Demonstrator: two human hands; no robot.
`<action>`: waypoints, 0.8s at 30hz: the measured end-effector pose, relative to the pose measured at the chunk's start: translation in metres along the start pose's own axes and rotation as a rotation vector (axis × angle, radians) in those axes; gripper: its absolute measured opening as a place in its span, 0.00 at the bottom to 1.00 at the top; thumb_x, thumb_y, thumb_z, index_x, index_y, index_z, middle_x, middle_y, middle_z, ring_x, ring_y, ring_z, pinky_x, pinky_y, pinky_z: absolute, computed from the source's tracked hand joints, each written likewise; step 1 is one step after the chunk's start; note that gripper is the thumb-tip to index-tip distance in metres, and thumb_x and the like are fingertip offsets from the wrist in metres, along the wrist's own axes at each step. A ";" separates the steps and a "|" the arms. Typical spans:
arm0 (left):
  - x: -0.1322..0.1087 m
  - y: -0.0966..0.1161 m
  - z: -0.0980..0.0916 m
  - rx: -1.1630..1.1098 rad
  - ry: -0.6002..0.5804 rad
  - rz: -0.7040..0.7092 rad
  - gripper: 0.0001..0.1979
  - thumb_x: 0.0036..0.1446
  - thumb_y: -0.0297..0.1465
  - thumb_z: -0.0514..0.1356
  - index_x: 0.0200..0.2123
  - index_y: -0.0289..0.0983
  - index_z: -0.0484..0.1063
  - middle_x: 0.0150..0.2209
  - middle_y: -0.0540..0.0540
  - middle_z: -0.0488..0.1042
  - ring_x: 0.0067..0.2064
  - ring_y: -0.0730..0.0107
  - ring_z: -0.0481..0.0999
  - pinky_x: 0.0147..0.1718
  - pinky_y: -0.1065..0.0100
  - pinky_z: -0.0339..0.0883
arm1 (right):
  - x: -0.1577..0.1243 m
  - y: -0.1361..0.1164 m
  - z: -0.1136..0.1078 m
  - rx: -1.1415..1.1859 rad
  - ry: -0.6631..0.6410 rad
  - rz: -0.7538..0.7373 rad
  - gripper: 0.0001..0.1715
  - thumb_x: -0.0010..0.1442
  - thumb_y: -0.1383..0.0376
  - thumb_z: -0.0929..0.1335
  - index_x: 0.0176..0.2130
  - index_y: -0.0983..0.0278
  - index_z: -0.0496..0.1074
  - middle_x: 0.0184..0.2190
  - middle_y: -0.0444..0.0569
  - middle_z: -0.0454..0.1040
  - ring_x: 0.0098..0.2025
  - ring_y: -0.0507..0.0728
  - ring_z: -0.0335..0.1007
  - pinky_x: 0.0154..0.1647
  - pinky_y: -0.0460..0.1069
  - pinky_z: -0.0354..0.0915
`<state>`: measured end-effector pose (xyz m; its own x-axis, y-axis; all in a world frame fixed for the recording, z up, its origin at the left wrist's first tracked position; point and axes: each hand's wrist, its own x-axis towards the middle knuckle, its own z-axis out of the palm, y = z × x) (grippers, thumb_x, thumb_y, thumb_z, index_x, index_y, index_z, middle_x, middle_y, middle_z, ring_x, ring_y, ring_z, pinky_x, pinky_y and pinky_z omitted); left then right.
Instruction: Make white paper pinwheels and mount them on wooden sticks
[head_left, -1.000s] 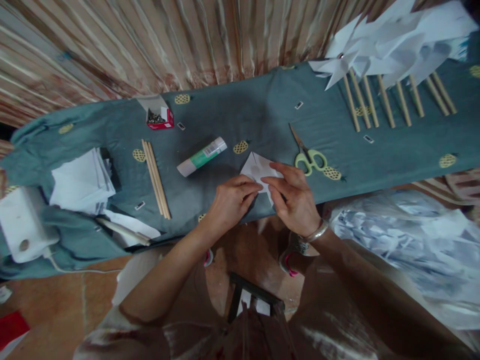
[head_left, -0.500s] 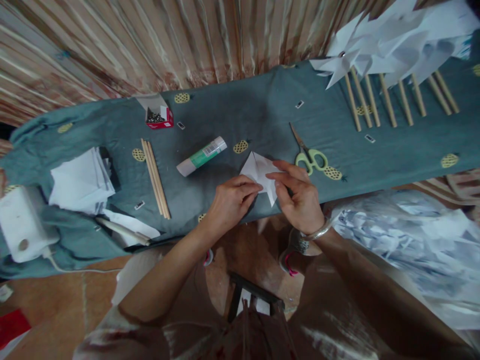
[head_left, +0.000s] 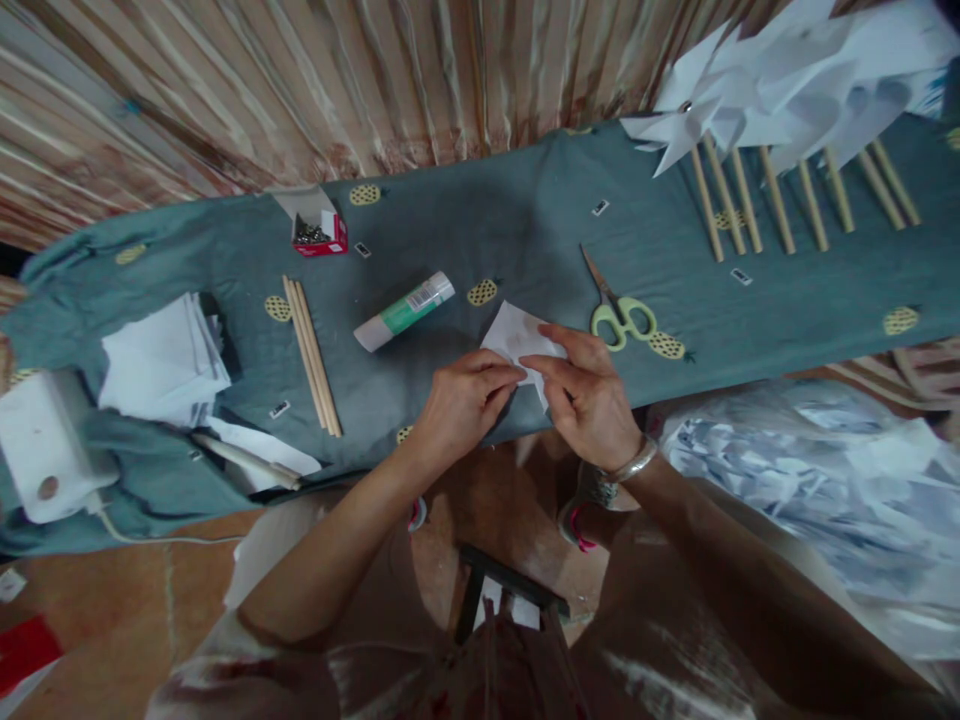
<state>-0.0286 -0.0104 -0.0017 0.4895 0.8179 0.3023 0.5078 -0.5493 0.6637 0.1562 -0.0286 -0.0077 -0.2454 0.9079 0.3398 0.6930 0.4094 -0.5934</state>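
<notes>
A white sheet of paper (head_left: 512,328) with folded corners lies near the front edge of the cloth-covered table. My left hand (head_left: 465,402) pinches its lower left side between thumb and fingers. From the right, my right hand (head_left: 589,400) grips the paper, its index fingertip at the middle near my left fingertips and another finger on the right part. My right fingers cover part of the sheet. Green-handled scissors (head_left: 621,312) lie just beyond my right hand, blades pointing away. Left of the paper rests a glue stick (head_left: 405,312) with a green label.
Wooden sticks (head_left: 311,355), a stack of white paper (head_left: 161,365) and a red box of metal fasteners (head_left: 321,240) are on the left. Paper pinwheels (head_left: 765,95) on sticks lie at the far right. A bag of papers (head_left: 795,480) stands at the lower right.
My right hand has shifted slightly left over the paper, its index finger now at the middle. The slit at the paper's top no longer shows. My left hand has stayed put.
</notes>
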 end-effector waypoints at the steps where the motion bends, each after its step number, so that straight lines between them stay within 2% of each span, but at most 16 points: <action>1: 0.000 0.000 0.000 0.000 -0.002 0.002 0.09 0.61 0.24 0.57 0.39 0.35 0.78 0.38 0.45 0.79 0.40 0.70 0.79 0.41 0.68 0.73 | -0.001 0.000 0.000 -0.011 -0.007 -0.007 0.20 0.60 0.73 0.61 0.44 0.58 0.77 0.58 0.50 0.68 0.60 0.64 0.61 0.60 0.64 0.61; 8: -0.004 0.002 0.004 0.025 0.047 0.037 0.07 0.60 0.24 0.58 0.39 0.34 0.76 0.40 0.42 0.76 0.42 0.67 0.77 0.42 0.66 0.74 | -0.001 -0.006 0.003 -0.063 -0.076 -0.006 0.22 0.59 0.74 0.60 0.48 0.59 0.74 0.60 0.51 0.66 0.61 0.66 0.58 0.60 0.66 0.59; 13: -0.005 0.001 0.006 0.080 0.069 0.093 0.06 0.60 0.25 0.58 0.40 0.33 0.75 0.41 0.41 0.75 0.44 0.65 0.76 0.43 0.63 0.74 | -0.001 -0.008 0.006 -0.074 -0.058 -0.014 0.24 0.57 0.75 0.60 0.48 0.59 0.74 0.60 0.51 0.66 0.63 0.65 0.57 0.61 0.66 0.59; 18: -0.005 0.000 0.007 0.134 0.062 0.107 0.06 0.62 0.26 0.57 0.40 0.34 0.74 0.39 0.43 0.75 0.42 0.67 0.75 0.43 0.64 0.73 | 0.001 -0.003 0.001 -0.004 -0.032 0.008 0.23 0.58 0.74 0.60 0.47 0.58 0.74 0.60 0.49 0.66 0.65 0.64 0.57 0.63 0.65 0.58; 21: -0.005 0.000 0.007 0.173 0.053 0.116 0.07 0.62 0.27 0.57 0.41 0.34 0.74 0.39 0.43 0.75 0.42 0.67 0.75 0.43 0.65 0.72 | 0.006 0.005 -0.003 0.041 -0.006 0.038 0.24 0.60 0.71 0.59 0.53 0.61 0.71 0.61 0.53 0.66 0.63 0.63 0.61 0.63 0.63 0.60; 24: -0.005 0.000 0.005 0.225 0.038 0.146 0.08 0.63 0.27 0.56 0.41 0.32 0.74 0.39 0.42 0.75 0.42 0.65 0.74 0.43 0.64 0.71 | 0.012 0.012 -0.006 -0.009 0.016 0.064 0.28 0.62 0.69 0.59 0.60 0.66 0.64 0.61 0.59 0.66 0.63 0.64 0.61 0.62 0.64 0.61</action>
<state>-0.0277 -0.0151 -0.0068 0.5444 0.7307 0.4119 0.5808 -0.6827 0.4435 0.1655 -0.0138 -0.0061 -0.1899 0.9306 0.3130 0.7133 0.3499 -0.6073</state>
